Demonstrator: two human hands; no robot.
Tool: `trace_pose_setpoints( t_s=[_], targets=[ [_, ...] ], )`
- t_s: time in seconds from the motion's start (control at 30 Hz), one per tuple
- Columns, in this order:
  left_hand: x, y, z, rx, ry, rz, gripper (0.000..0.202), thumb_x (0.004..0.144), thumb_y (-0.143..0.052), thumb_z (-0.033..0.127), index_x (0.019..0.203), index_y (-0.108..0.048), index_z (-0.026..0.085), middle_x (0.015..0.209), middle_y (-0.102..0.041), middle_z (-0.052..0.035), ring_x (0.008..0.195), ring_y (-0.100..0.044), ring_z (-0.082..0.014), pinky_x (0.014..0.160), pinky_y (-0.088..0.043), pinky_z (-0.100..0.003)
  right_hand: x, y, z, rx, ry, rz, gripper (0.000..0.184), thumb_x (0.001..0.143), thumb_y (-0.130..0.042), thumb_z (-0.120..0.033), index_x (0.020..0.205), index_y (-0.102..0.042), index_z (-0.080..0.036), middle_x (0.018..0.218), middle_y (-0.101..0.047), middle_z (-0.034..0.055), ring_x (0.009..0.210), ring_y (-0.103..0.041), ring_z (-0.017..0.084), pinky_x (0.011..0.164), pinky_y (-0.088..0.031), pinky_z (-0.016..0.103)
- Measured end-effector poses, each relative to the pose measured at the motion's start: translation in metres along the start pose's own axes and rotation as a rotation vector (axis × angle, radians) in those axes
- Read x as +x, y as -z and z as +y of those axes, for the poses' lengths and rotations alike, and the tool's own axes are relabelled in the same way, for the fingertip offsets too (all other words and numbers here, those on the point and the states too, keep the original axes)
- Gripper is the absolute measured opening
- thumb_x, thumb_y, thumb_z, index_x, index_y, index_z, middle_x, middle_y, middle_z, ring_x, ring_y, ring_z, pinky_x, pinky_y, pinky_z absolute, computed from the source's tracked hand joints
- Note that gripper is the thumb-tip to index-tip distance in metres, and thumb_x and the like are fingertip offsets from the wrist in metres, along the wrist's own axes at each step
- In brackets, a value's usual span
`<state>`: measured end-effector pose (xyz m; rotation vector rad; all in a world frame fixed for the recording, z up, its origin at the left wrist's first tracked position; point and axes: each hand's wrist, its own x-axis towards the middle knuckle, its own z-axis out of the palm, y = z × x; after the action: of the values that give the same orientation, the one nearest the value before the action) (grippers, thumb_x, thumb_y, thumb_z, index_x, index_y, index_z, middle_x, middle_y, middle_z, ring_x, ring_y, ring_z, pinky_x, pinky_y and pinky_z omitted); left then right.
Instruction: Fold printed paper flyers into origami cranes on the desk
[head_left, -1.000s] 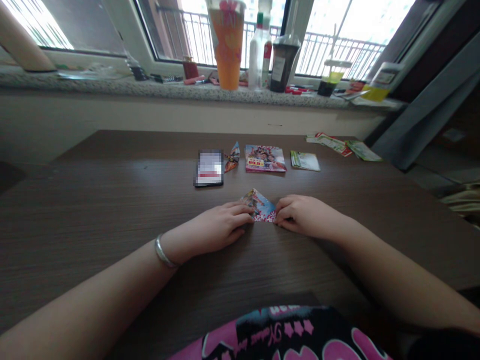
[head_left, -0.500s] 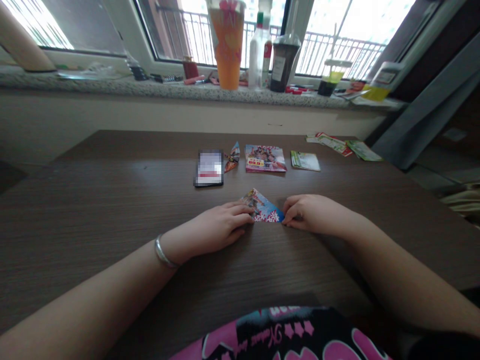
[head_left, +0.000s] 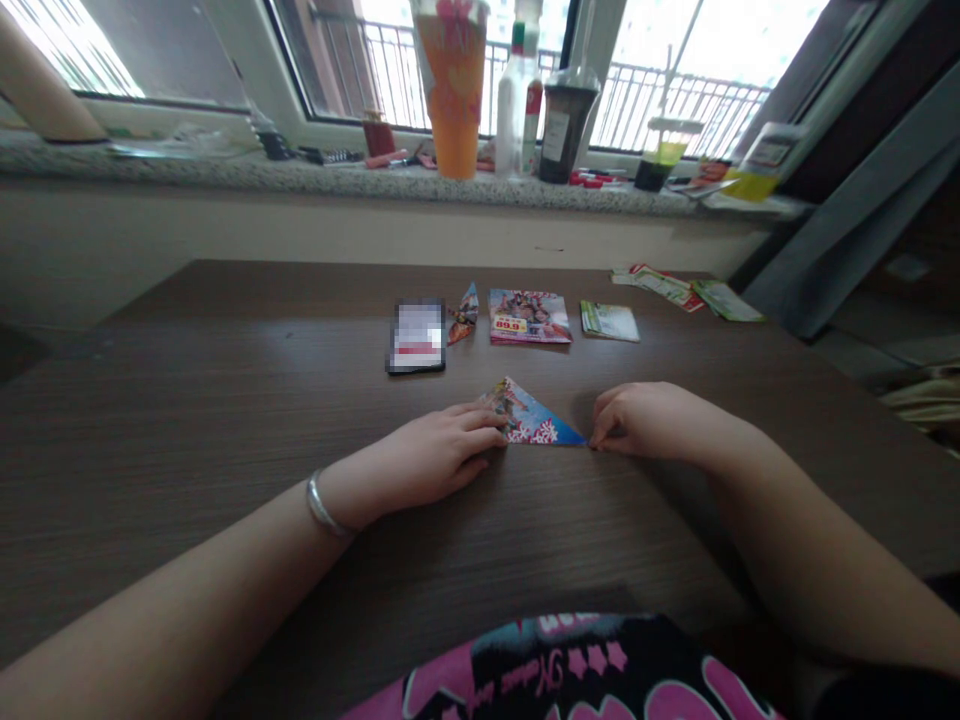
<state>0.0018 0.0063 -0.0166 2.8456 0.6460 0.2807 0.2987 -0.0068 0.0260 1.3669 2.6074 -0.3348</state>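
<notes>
A colourful printed paper folded into a triangle (head_left: 534, 421) lies flat on the dark wooden table (head_left: 225, 420) in front of me. My left hand (head_left: 439, 456), with a silver bangle on its wrist, rests on the table with fingers together, pressing down the paper's left end. My right hand (head_left: 651, 421) is curled, its fingertips pinched at the paper's pointed right corner.
Farther back on the table lie a phone (head_left: 417, 336), a small folded paper figure (head_left: 465, 314), a stack of printed leaflets (head_left: 529, 316), green cards (head_left: 610, 321) and more leaflets (head_left: 686, 290). Cups and bottles, among them an orange cup (head_left: 453, 90), stand on the windowsill.
My right hand has slid to the right along the paper's lower edge to its corner, uncovering more of the triangle. My left hand has stayed in place.
</notes>
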Motion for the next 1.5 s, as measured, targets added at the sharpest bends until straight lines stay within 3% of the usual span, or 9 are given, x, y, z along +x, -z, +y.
trace_pose_setpoints(
  t_s=[0.13, 0.27, 0.43, 0.53, 0.7, 0.97, 1.5],
  targets=[
    [0.0, 0.0, 0.0, 0.02, 0.005, -0.007, 0.032, 0.092, -0.05, 0.023, 0.124, -0.057, 0.022, 0.137, -0.053, -0.0059, 0.131, -0.045, -0.0222, 0.113, -0.033, -0.041, 0.002, -0.001, 0.001, -0.01, -0.008, 0.022, 0.015, 0.079, -0.061, -0.021, 0.08, -0.074, -0.027, 0.084, -0.072, -0.0009, 0.077, -0.065, 0.016, 0.068, -0.045, 0.027],
    [0.0, 0.002, 0.0, 0.057, -0.013, -0.004, 0.032, 0.093, -0.049, 0.024, 0.125, -0.056, 0.022, 0.137, -0.053, -0.006, 0.13, -0.046, -0.0226, 0.112, -0.035, -0.04, 0.007, -0.001, -0.009, -0.045, -0.042, 0.17, 0.016, 0.086, -0.053, -0.024, 0.084, -0.069, -0.024, 0.086, -0.07, 0.0011, 0.078, -0.063, 0.017, 0.065, -0.044, 0.027],
    [0.003, 0.005, 0.002, 0.112, -0.047, 0.021, 0.033, 0.093, -0.049, 0.024, 0.126, -0.056, 0.02, 0.137, -0.053, -0.0072, 0.127, -0.048, -0.0225, 0.111, -0.037, -0.04, 0.018, -0.01, -0.024, -0.037, 0.218, 0.324, 0.019, 0.088, -0.055, -0.026, 0.103, -0.067, -0.022, 0.108, -0.067, 0.0047, 0.098, -0.06, 0.02, 0.087, -0.046, 0.033],
    [0.006, 0.004, 0.003, 0.147, -0.044, 0.042, 0.035, 0.093, -0.05, 0.024, 0.127, -0.055, 0.019, 0.135, -0.055, -0.0086, 0.125, -0.05, -0.0236, 0.11, -0.038, -0.041, 0.026, -0.02, -0.027, -0.065, 0.318, 0.364, 0.021, 0.09, -0.052, -0.023, 0.104, -0.068, -0.022, 0.11, -0.068, 0.0049, 0.099, -0.058, 0.02, 0.089, -0.046, 0.034],
    [0.01, -0.001, 0.005, 0.185, -0.031, 0.087, 0.038, 0.092, -0.05, 0.026, 0.13, -0.053, 0.02, 0.135, -0.054, -0.0091, 0.124, -0.05, -0.025, 0.107, -0.041, -0.044, 0.035, -0.032, -0.024, -0.084, 0.326, 0.466, 0.025, 0.092, -0.048, -0.02, 0.106, -0.069, -0.025, 0.109, -0.068, 0.0039, 0.096, -0.058, 0.02, 0.085, -0.047, 0.033],
    [0.013, 0.001, 0.006, 0.216, -0.01, 0.082, 0.037, 0.09, -0.053, 0.027, 0.127, -0.055, 0.023, 0.134, -0.055, -0.0087, 0.123, -0.051, -0.026, 0.105, -0.042, -0.045, 0.034, -0.029, -0.029, -0.096, 0.292, 0.459, 0.026, 0.093, -0.047, -0.022, 0.102, -0.071, -0.026, 0.108, -0.068, 0.0042, 0.093, -0.058, 0.02, 0.082, -0.048, 0.033],
    [-0.008, 0.038, 0.012, 0.263, 0.068, -0.05, 0.028, 0.088, -0.054, 0.027, 0.114, -0.065, 0.027, 0.12, -0.065, -0.0054, 0.106, -0.062, -0.0238, 0.092, -0.049, -0.039, 0.03, -0.024, -0.037, -0.077, 0.271, 0.432, 0.024, 0.092, -0.05, -0.022, 0.103, -0.071, -0.026, 0.108, -0.068, 0.0059, 0.096, -0.058, 0.02, 0.084, -0.048, 0.033]
  ],
)
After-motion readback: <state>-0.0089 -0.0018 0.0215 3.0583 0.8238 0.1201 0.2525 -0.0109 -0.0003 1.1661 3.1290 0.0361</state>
